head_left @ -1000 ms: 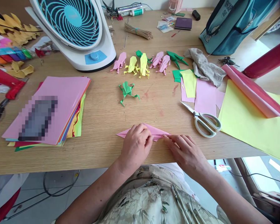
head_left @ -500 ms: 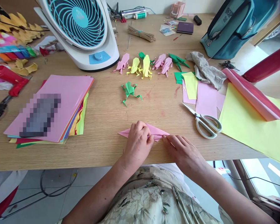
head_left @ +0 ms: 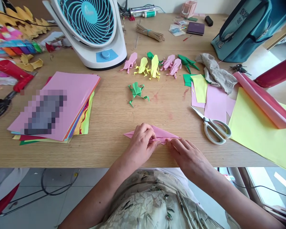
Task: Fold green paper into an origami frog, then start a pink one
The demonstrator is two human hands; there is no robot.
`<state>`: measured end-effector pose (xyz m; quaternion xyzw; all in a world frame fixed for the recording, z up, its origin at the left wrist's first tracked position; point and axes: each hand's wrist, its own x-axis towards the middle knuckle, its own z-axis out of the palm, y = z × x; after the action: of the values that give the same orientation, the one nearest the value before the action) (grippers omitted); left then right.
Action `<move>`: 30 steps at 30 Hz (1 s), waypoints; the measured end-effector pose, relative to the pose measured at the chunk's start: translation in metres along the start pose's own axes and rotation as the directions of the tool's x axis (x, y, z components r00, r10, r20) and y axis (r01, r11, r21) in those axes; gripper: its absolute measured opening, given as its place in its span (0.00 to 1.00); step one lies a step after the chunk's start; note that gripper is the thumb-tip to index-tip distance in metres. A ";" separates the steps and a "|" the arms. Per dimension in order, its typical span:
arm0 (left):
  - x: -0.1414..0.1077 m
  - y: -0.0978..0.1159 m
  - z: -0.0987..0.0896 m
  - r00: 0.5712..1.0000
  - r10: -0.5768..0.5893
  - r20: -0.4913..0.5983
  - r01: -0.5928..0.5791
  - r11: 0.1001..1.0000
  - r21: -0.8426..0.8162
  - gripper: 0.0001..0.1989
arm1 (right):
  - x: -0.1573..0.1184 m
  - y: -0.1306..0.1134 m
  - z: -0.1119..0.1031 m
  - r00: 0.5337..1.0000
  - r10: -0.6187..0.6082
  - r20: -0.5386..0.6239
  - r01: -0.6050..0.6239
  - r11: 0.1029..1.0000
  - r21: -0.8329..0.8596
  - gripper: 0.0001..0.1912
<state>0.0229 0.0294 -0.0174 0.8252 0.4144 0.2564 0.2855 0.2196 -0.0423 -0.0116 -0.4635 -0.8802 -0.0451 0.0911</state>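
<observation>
A long, pointed piece of folded pink paper [head_left: 163,132] lies on the wooden table near its front edge. My left hand [head_left: 142,143] pinches it around the middle, fingers over its upper side. On the paper's lower right edge, my right hand [head_left: 187,156] presses with bunched fingertips. Beyond my hands sits a green folded paper frog [head_left: 136,90]. Further back stands a row of folded paper figures in pink, green and yellow, among them a yellow one [head_left: 154,66].
White-handled scissors [head_left: 215,130] and yellow sheets [head_left: 259,136] lie to the right, near a rolled pink sheet [head_left: 264,100]. At left is a stack of coloured paper [head_left: 73,92], with a fan [head_left: 107,60] behind it. A teal bag [head_left: 240,35] stands at the back right.
The view has shifted slightly, so most table items appear further right. My right fingertips have slid a little left along the paper's edge, closer to my left hand.
</observation>
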 end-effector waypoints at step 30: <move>-0.009 0.001 0.007 0.986 -0.089 -0.144 0.106 0.988 0.112 0.12 | 0.001 0.000 -0.007 0.998 -0.063 0.009 0.063 0.995 -0.081 0.20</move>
<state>0.0235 0.0198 -0.0238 0.7997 0.4878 0.2735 0.2184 0.2200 -0.0424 -0.0044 -0.4390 -0.8921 -0.0823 0.0677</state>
